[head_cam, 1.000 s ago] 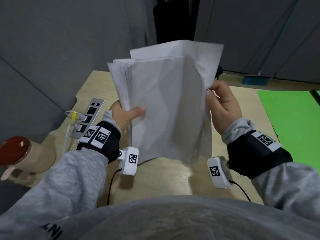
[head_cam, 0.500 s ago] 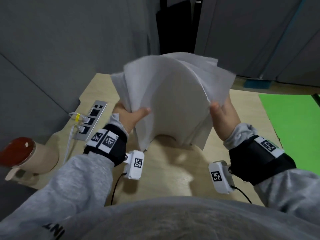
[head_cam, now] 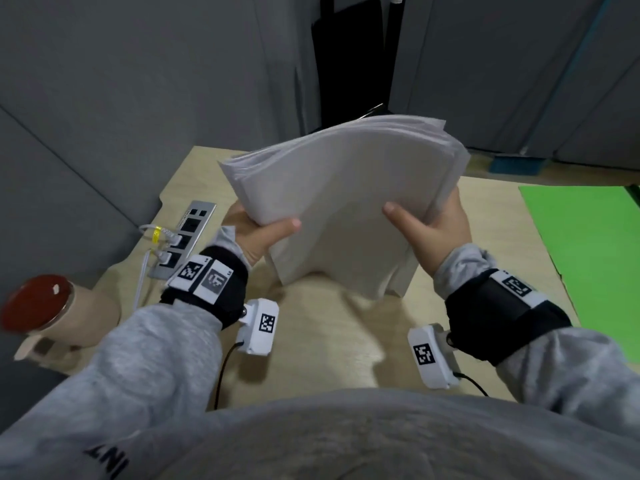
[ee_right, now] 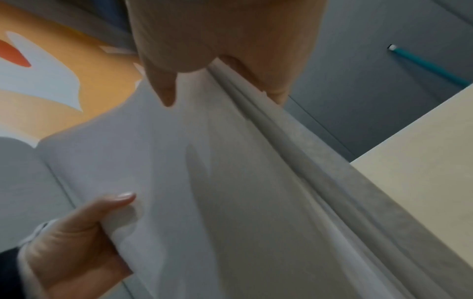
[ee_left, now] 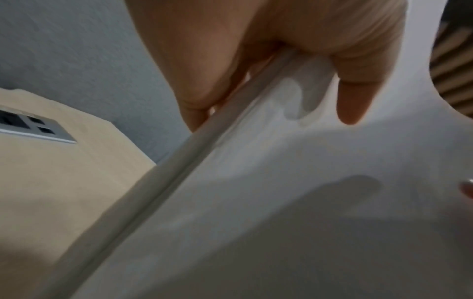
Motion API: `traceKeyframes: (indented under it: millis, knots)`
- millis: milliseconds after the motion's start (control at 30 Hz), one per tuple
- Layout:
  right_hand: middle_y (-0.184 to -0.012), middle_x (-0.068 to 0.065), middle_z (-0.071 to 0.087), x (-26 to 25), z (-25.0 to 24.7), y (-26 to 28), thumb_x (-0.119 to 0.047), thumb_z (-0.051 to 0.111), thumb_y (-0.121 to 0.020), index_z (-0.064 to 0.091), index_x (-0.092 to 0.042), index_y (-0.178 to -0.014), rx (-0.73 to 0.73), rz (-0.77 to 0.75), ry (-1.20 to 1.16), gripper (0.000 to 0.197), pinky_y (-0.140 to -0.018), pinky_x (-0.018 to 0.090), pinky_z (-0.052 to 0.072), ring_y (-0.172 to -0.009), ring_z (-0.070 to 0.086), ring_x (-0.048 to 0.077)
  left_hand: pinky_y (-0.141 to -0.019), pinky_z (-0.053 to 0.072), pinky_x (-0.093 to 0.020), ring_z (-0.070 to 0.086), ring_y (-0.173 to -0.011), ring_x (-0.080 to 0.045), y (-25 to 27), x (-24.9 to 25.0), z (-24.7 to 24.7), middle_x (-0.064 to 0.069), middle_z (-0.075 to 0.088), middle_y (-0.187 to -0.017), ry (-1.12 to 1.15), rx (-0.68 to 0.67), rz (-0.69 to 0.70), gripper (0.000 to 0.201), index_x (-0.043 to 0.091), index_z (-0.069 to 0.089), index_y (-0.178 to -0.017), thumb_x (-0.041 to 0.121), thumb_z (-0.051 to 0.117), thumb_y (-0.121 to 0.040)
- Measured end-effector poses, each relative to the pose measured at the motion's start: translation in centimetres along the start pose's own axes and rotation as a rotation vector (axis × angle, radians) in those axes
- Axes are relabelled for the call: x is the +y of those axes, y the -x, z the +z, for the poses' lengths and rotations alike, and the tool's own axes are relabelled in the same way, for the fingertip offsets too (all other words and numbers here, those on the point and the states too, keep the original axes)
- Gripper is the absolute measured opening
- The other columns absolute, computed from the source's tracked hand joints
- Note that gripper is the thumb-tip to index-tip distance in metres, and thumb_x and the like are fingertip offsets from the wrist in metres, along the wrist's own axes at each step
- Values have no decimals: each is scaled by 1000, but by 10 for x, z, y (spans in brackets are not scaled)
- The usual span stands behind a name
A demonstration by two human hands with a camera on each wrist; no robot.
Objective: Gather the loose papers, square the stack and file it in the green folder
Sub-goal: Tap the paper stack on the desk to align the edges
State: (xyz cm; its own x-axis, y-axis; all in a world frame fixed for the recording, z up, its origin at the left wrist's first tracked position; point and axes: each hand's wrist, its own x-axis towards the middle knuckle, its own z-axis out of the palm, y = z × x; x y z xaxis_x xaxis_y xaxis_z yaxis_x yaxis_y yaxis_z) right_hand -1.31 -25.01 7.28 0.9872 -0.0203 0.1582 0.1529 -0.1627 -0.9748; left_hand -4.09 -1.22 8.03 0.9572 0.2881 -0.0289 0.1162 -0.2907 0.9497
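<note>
Both hands hold the stack of papers [head_cam: 346,202] above the worktop [head_cam: 311,341], the left hand [head_cam: 256,237] gripping its left edge with the thumb across the front sheet, the right hand [head_cam: 436,233] gripping the right edge likewise. A second ago the sheets stood upright and fanned, with corners well out of line; half a second ago they bowed between the hands. Now the stack tilts away from the person, still arched, and its far edges lie much closer together, though the right-side edges remain stepped in the right wrist view. Judgement: gathering is done and squaring is part-way; the stack is not yet true.

No bottom edge touches the worktop; the near edge hangs just above it.

The green folder [head_cam: 588,258] lies flat at the right edge of the worktop, well apart from the stack and not yet used. A socket panel [head_cam: 187,237] with plugged cables [head_cam: 149,258] sits near the left edge, beside the left wrist. A red-topped object [head_cam: 34,303] stands off the near left corner. Nothing lies between the stack and the folder.
</note>
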Motion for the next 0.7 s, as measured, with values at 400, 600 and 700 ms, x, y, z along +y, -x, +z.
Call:
traceKeyframes:
  millis: [400,600,700]
  knots:
    - [-104,-14,62,5,3,-3,-22,67,-81,48,-21,-127,-28,0,52,50,-89,32,51,-96,61,5,-69,47,-13,62,-83,-10,5,0,4,6,66,-88,-47,-23,-92,36,12,63,-103,23,77,-71]
    - [-105,-17,62,-17,1,-1,-20,64,-86,51,-33,-116,93,-221,-108,36,-84,21,50,-98,61,0,-53,45,-10,62,-71,-7,-3,14,3,10,63,-77,148,152,-13,41,16,59,-94,27,73,-58]
    - [-109,-12,63,-4,-1,0,-25,71,-80,46,-27,-126,-6,31,-35,53,-87,27,50,-99,62,4,-68,52,-19,65,-75,-4,1,-3,5,8,68,-85,-2,-28,-80,58,11,63,-106,26,78,-52]
